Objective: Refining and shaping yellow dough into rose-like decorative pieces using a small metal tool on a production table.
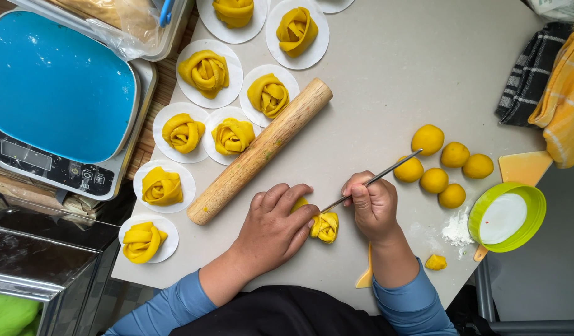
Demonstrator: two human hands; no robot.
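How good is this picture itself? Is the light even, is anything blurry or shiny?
Head view: soft, even light, with only faint shadows beside the rolling pin and under both hands. Left hand, right hand and the yellow dough rose are sharp, without motion blur. The blue scale top carries a mild sheen. The table edges bow slightly, as under a wide lens.

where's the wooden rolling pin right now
In the head view, the wooden rolling pin lies diagonally on the table, left of centre, between the yellow dough roses on paper rounds and the left hand.
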